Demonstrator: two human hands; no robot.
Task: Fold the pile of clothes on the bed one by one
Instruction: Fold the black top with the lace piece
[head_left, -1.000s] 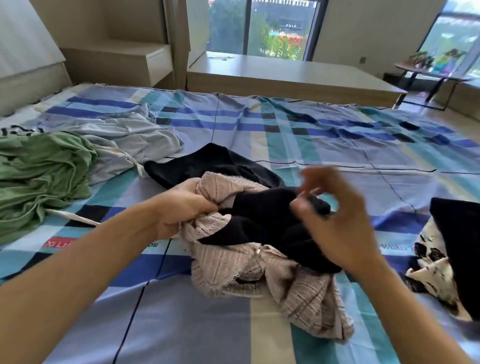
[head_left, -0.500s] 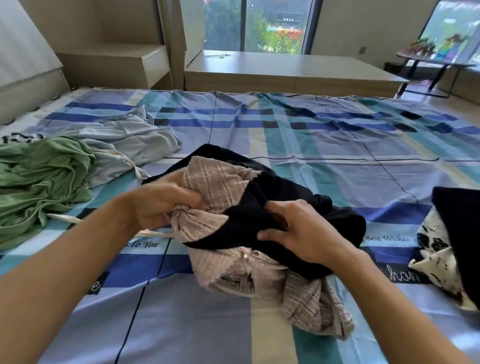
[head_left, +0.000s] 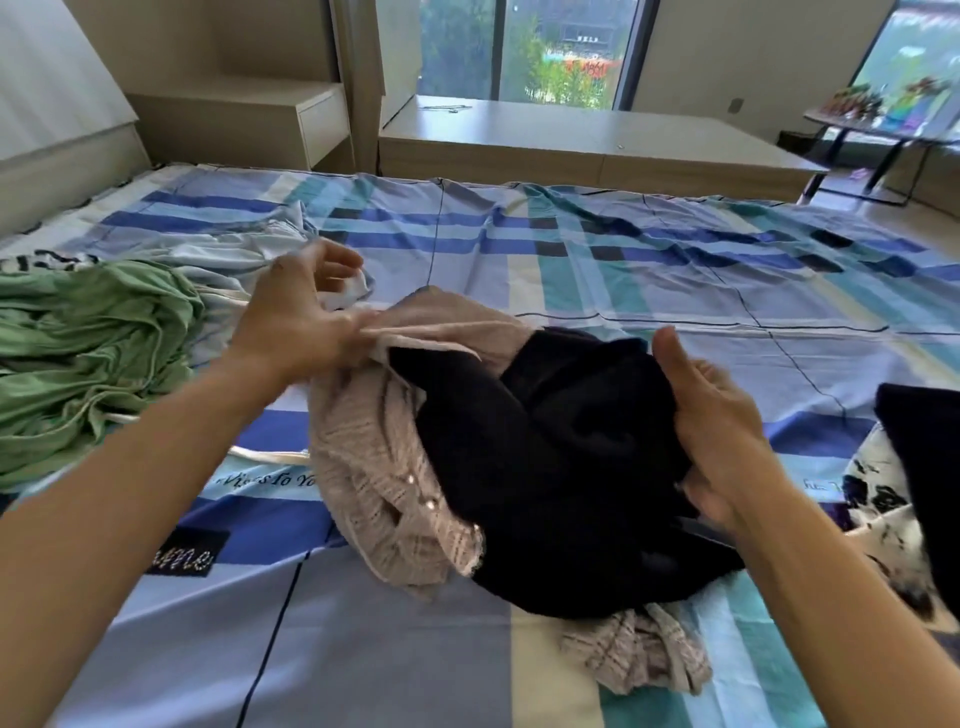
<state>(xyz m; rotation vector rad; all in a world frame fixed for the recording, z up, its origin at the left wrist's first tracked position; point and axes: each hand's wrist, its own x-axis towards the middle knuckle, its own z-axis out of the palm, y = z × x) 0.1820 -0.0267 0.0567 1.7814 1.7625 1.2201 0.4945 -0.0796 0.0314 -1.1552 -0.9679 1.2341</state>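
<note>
Pinching the beige knit top (head_left: 374, 467) by its edge with my left hand (head_left: 296, 317); right hand (head_left: 722, 431) clutches the black garment (head_left: 545, 467). Head view: both bunched together mid-bed on the plaid sheet (head_left: 571, 249), green cloth (head_left: 88, 353) at left.

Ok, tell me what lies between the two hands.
In the head view, a bundled beige knit top and a black garment span from left hand to right hand.
</note>
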